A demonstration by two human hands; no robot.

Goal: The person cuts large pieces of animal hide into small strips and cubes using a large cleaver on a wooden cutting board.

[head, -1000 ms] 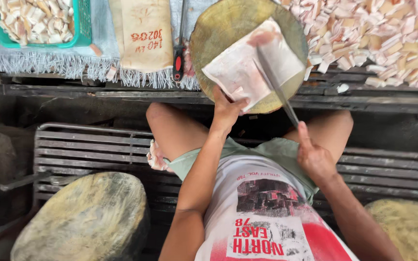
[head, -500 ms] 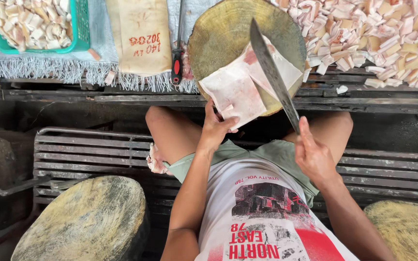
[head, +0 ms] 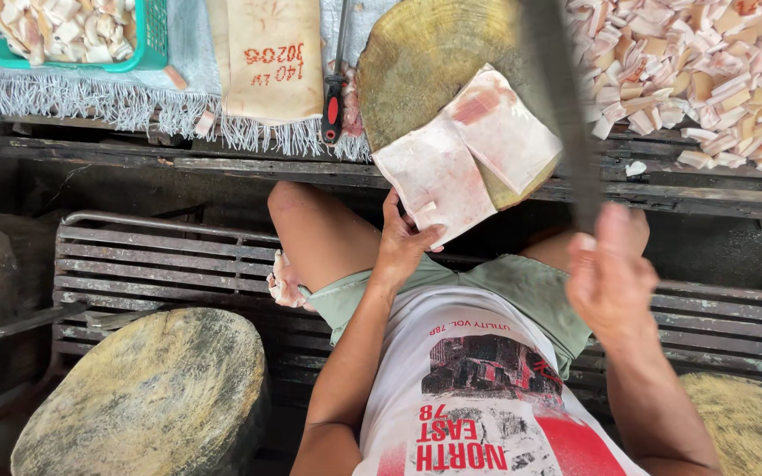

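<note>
Steadying the pale meat slab (head: 465, 159) at frame centre, the left hand (head: 401, 242) is pinching its near edge over the round chopping block (head: 416, 53); the right hand (head: 610, 273) is clamping a raised cleaver (head: 562, 97), blurred, clear of fingers.

Pretty cramped on the round chopping block (head: 416, 62): the pale meat slab (head: 469, 154) covers its near right part, only the far left of it is bare. The raised blade (head: 562, 106) cuts across the right side, and the heap of cut pieces (head: 707, 79) blocks further right. On the left, a red-handled tool (head: 334, 97) and a cloth sack (head: 271, 57) crowd the table (head: 222, 163).
</note>
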